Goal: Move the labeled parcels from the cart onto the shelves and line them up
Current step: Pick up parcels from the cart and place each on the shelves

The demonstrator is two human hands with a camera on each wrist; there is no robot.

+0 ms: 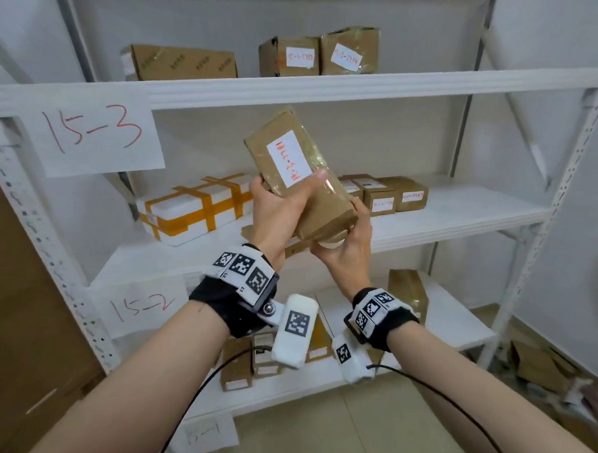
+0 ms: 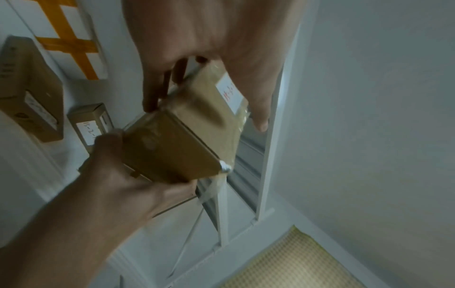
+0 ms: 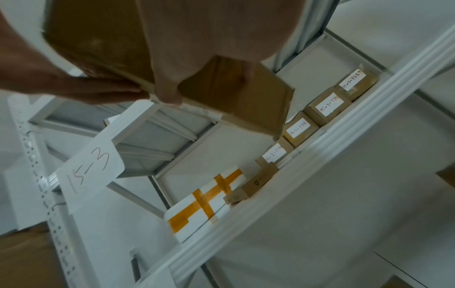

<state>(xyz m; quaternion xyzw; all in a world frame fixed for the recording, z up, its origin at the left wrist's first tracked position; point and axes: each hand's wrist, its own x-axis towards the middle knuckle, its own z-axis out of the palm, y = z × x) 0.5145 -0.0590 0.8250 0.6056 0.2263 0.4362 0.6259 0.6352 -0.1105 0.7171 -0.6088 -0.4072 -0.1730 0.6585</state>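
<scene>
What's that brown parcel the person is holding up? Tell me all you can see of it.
The parcel is an oblong brown cardboard box wrapped in glossy clear tape. A white label with red handwriting, too tilted to read surely, sits on its upper face. It is held tilted in the air before the middle shelf, touching no shelf. The left hand grips its side, thumb by the label; the right hand cups its lower end.

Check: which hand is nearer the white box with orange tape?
Left. The left hand grips the brown parcel just right of the white taped box; the right hand holds the parcel's lower end, farther right.
</scene>
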